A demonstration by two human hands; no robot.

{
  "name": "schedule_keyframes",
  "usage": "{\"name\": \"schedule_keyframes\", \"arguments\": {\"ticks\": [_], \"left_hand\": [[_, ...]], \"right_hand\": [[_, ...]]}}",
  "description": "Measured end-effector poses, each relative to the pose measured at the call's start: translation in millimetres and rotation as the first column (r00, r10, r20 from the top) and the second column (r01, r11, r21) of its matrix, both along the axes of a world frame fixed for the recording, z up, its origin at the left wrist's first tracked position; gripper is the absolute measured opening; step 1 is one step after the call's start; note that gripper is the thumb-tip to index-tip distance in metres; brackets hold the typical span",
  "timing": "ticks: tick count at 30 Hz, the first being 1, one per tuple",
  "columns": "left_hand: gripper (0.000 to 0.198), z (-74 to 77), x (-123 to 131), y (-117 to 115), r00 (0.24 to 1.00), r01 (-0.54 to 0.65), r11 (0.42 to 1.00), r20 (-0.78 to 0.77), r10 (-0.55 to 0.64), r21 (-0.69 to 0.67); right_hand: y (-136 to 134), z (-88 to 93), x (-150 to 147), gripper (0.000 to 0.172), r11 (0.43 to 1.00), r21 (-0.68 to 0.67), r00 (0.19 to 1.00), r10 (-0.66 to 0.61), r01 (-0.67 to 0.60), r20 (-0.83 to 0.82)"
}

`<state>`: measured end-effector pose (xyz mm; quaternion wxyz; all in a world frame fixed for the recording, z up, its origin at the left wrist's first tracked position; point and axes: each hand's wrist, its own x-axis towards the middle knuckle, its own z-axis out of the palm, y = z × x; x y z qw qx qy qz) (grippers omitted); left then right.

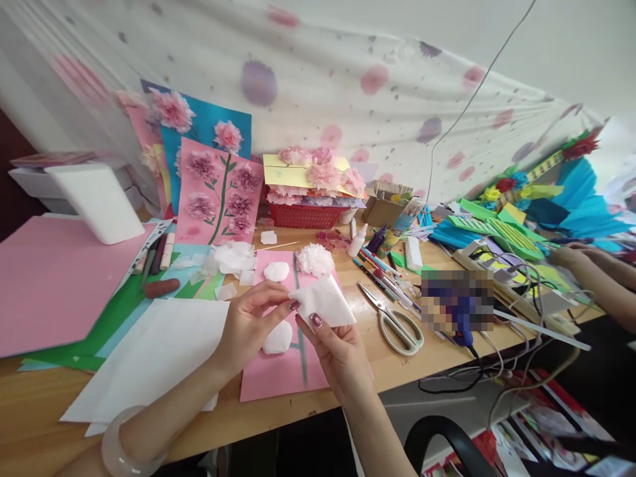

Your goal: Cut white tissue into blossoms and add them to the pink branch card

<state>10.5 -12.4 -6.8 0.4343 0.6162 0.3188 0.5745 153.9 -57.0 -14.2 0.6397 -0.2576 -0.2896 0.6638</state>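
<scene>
My right hand (335, 354) grips a folded piece of white tissue paper (328, 301), thumb on top and fingers underneath. At the paper's left corner, my left hand (258, 318) pinches the edge between thumb and fingertips. Both hands are above a pink card (263, 377) that bears a painted grey-green stem (304, 368). A fluffy pale paper flower (315, 260) lies at the card's top. Two white rounded paper pieces, an upper one (276, 271) and a lower one (278, 338), rest left of the stem. The lower one is partly behind my left hand.
Scissors (392, 324) lie right of the card, near pens (380, 278) and a white glue bottle (358, 242). White sheets (149, 364) and paper scraps (231, 258) are left. Behind stand a red basket (305, 216) and a pink flower picture (218, 192). Another person's hands (586, 262) are far right.
</scene>
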Motion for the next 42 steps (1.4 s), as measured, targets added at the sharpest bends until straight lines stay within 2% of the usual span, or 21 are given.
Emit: {"name": "schedule_keyframes", "arguments": {"ticks": [7, 12, 14, 16, 18, 20, 21, 23, 24, 27, 29, 31, 33, 34, 35, 36, 37, 39, 40, 41, 42], "left_hand": [[0.004, 2.0, -3, -4, 1.0, -0.011, 0.999, 0.008, 0.011, 0.052], [0.009, 7.3, 1, -5, 0.997, 0.08, 0.993, -0.01, -0.081, -0.091], [0.008, 8.2, 3, -5, 0.996, 0.093, 0.977, 0.01, -0.093, -0.192], [0.015, 7.3, 3, -3, 0.995, 0.094, 0.944, 0.067, -0.077, -0.318], [0.022, 4.6, 3, 0, 0.988, 0.11, 0.904, 0.145, -0.054, -0.413], [0.026, 0.5, 2, 4, 0.971, 0.152, 0.877, 0.233, -0.048, -0.456], [0.027, -1.7, 2, 5, 0.96, 0.18, 0.865, 0.275, -0.051, -0.468], [0.027, -5.6, 3, 8, 0.938, 0.224, 0.846, 0.343, -0.051, -0.484], [0.028, -7.1, 3, 9, 0.932, 0.231, 0.84, 0.36, -0.045, -0.492], [0.036, -9.6, 4, 10, 0.934, 0.212, 0.826, 0.357, -0.015, -0.522], [0.049, -9.9, 4, 10, 0.937, 0.193, 0.828, 0.349, 0.003, -0.526], [0.063, -9.7, 3, 11, 0.933, 0.185, 0.843, 0.359, 0.011, -0.506], [0.07, -8.7, 2, 13, 0.921, 0.196, 0.852, 0.39, 0.01, -0.485], [0.07, -8.0, 1, 14, 0.913, 0.206, 0.851, 0.409, 0.012, -0.483], [0.068, -7.2, 1, 15, 0.903, 0.217, 0.844, 0.428, 0.016, -0.49], [0.064, -6.5, 1, 15, 0.893, 0.231, 0.835, 0.45, 0.021, -0.499], [0.058, -5.8, 0, 16, 0.882, 0.247, 0.824, 0.47, 0.027, -0.511], [0.041, -5.1, 0, 17, 0.865, 0.281, 0.796, 0.501, 0.032, -0.536], [0.03, -5.1, -1, 17, 0.858, 0.302, 0.78, 0.513, 0.029, -0.548], [0.022, -5.3, -1, 18, 0.85, 0.324, 0.762, 0.525, 0.025, -0.56], [0.016, -5.6, -1, 18, 0.842, 0.346, 0.743, 0.539, 0.023, -0.572]], "right_hand": [[2, -4.5, 2, 0.032, 0.999, -0.019, 0.988, -0.037, 0.04, 0.153], [2, -7.8, -6, 0.03, 0.998, -0.015, 0.972, -0.061, 0.066, 0.227], [1, -9.5, -6, 0.029, 0.996, -0.014, 0.943, -0.079, 0.088, 0.324], [-2, -10.2, 3, 0.024, 0.993, 0.02, 0.865, -0.11, 0.115, 0.489], [-8, -9.8, 27, 0.02, 0.978, 0.122, 0.688, -0.207, 0.17, 0.695], [-15, -9.8, 63, 0.019, 0.919, 0.299, 0.345, -0.377, 0.258, 0.86], [-18, -10.4, 84, 0.021, 0.873, 0.372, 0.171, -0.438, 0.316, 0.883], [-21, -12.9, 122, 0.026, 0.831, 0.446, -0.145, -0.422, 0.331, 0.895], [-21, -14.6, 138, 0.027, 0.852, 0.41, -0.29, -0.323, 0.325, 0.901], [-16, -18.4, 164, 0.03, 0.938, 0.253, -0.517, -0.099, 0.236, 0.85], [-9, -17.1, 168, 0.027, 0.963, 0.199, -0.603, -0.052, 0.18, 0.796], [-3, -11.0, 168, 0.02, 0.977, 0.148, -0.653, -0.013, 0.153, 0.757], [-2, -0.8, 168, 0.017, 0.983, 0.096, -0.633, 0.025, 0.156, 0.774], [-3, 5.1, 169, 0.017, 0.982, 0.08, -0.573, 0.033, 0.171, 0.819], [-6, 11.0, 169, 0.017, 0.98, 0.063, -0.46, 0.03, 0.186, 0.887], [-11, 16.3, 169, 0.019, 0.98, 0.037, -0.287, 0.022, 0.197, 0.958], [-16, 20.6, 166, 0.021, 0.981, -0.002, -0.058, 0.013, 0.192, 0.998], [-28, 24.9, 153, 0.027, 0.986, -0.111, 0.439, 0.045, 0.125, 0.897], [-33, 24.4, 142, 0.029, 0.985, -0.154, 0.626, 0.076, 0.072, 0.776], [-38, 22.4, 129, 0.03, 0.982, -0.189, 0.762, 0.113, 0.013, 0.638], [-42, 19.4, 113, 0.034, 0.978, -0.206, 0.862, 0.137, -0.04, 0.487]]}}
